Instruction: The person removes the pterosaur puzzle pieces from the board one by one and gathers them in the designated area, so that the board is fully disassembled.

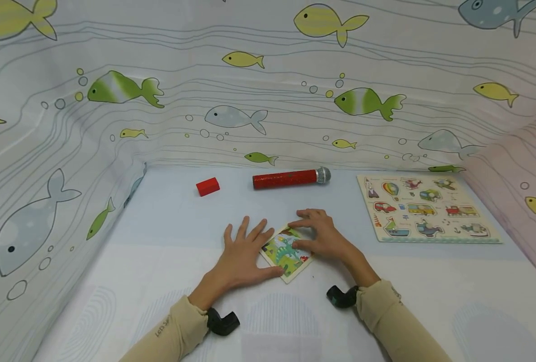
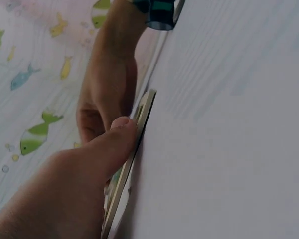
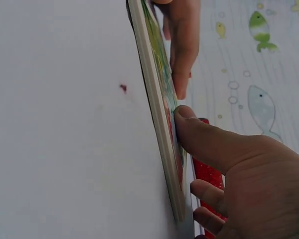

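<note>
A small square picture board (image 1: 280, 254) with a green, dinosaur-like scene lies turned like a diamond on the table. My left hand (image 1: 242, 256) rests at its left side, fingers spread and straight, thumb along the near corner. From the right, my right hand (image 1: 324, 236) reaches over the board, its thumb on the picture and its loosely bent fingers by the far corner. In the right wrist view the thumb (image 3: 189, 117) touches the printed face, while the other fingers hang beyond the board's edge. The left wrist view shows the left thumb (image 2: 122, 129) over the board's rim.
Behind the hands lie a red block (image 1: 208, 186) and a red microphone (image 1: 290, 179) with a silver head. At the right is a larger puzzle board (image 1: 430, 208) with vehicle pictures. A fish-printed cloth wall (image 1: 182, 146) rises behind the table.
</note>
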`<state>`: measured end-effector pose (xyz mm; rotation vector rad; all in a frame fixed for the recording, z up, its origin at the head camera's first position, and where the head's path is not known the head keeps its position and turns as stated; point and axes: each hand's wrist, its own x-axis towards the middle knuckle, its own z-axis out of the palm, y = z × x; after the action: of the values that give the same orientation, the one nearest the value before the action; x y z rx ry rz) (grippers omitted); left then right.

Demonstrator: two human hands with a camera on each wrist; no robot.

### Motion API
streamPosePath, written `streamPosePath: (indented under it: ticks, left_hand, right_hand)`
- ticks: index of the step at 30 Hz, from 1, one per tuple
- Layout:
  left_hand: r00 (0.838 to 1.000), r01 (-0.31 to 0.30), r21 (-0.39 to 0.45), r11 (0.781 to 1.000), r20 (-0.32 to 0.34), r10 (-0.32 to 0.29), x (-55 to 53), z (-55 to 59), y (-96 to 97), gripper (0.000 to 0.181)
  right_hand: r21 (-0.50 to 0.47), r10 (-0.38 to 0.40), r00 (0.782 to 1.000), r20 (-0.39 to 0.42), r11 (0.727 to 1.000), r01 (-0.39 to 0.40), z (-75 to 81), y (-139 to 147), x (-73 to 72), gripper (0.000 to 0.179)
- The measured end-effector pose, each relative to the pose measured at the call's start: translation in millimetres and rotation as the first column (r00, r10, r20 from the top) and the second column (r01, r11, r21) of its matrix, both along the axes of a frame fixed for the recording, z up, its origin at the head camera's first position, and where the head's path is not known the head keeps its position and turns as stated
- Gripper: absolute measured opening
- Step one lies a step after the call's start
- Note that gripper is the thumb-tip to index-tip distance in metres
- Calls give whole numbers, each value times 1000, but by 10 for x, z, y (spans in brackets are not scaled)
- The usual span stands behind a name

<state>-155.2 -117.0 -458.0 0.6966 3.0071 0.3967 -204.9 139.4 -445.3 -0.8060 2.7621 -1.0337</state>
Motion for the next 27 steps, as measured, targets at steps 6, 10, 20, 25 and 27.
streamPosePath:
  ticks: [6,10,20,25,27]
  left_hand:
    - [995,96,72,993,15,-97,-77,-17,-132,81]
    - [994,111,125,986,-1,-112,-89,3,-152,73]
    - [991,132,179,975,-28,-129,-98,-19,-148,61]
    - [985,173,194,966,-46,-167,-95,-31,-145,58]
    - [980,200,190,961,-60,-192,-92,-27,-148,56]
  right_hand:
    - [57,46,998,33,997,-48,65,-10,-14,42]
    - [77,68,997,47,994,-72,76,-21,-25,41]
    - [90,72,997,16,993,-73,34,-75,-3,43]
    - [48,61,998,-18,997,-60,-9,-86,11,38]
    - [38,57,998,-26,998,-56,-19,-92,14,37]
